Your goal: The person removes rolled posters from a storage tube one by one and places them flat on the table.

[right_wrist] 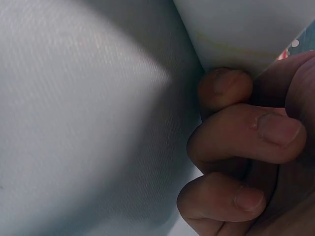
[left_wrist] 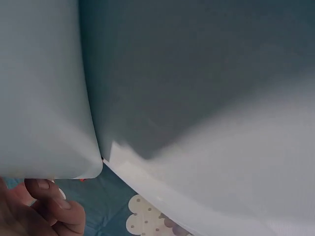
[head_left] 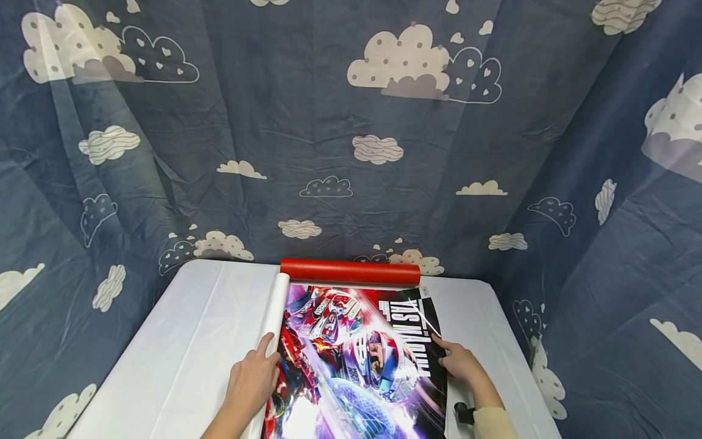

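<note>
A glossy poster (head_left: 356, 366) with racing figures and white lettering lies spread on the table, its left side still wound into a white roll (head_left: 276, 305). My left hand (head_left: 249, 378) holds this roll, index finger pointing along it. In the left wrist view, curled fingers (left_wrist: 64, 209) show at the lower end of the pale roll (left_wrist: 39, 98). At the poster's right edge, my right hand (head_left: 460, 363) pinches the sheet. The right wrist view has the paper's white underside (right_wrist: 241, 29) against the index fingertip, the other fingers (right_wrist: 275, 132) curled below.
Behind the poster, a red tube (head_left: 351, 272) lies crosswise near the back edge of the white table (head_left: 192, 329). Dark blue cloth (head_left: 307, 122) printed with clouds hangs at the back and both sides. A small black device (head_left: 464, 413) sits by the right wrist.
</note>
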The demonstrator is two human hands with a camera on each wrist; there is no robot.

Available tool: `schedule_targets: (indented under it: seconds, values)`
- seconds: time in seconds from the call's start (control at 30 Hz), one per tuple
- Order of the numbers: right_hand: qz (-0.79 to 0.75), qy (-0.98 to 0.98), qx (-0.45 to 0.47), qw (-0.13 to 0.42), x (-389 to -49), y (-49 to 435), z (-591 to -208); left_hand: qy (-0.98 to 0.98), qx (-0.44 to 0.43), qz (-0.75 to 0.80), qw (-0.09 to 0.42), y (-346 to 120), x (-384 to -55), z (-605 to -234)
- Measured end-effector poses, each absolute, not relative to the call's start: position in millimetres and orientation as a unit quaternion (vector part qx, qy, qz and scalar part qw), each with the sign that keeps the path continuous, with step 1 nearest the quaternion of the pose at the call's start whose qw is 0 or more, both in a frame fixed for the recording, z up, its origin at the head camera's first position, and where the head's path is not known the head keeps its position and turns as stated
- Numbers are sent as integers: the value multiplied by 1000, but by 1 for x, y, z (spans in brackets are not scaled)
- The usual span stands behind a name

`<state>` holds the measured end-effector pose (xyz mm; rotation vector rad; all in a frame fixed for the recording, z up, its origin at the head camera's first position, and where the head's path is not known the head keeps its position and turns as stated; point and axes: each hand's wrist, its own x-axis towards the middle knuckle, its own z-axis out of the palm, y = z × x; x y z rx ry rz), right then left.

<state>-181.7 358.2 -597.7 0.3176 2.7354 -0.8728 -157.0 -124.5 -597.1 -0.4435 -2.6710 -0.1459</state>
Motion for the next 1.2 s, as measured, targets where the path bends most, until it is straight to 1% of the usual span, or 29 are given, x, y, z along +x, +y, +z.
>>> schedule_targets:
  seconds: [0.13, 0.4, 0.6, 0.77, 1.03, 1.2]
  values:
    - [-287, 942, 116, 134, -183, 361, -596, -962, -152, -63, 217, -128, -158, -597]
    - [-313, 936, 106, 119, -179, 369, -599, -963, -149, -64, 216, -137, -158, -595]
    - [-321, 932, 112, 123, -178, 373, -598, -962, -151, -67, 216, -144, -160, -590]
    - [-323, 933, 104, 118, -176, 377, -597, -969, -131, -69, 196, -150, -160, -587]
    - [-335, 928, 111, 120, -176, 384, -599, -974, -111, -71, 184, -162, -166, -585]
    - [-328, 930, 107, 126, -177, 387, -599, -979, -88, -113, 145, -179, -175, -575]
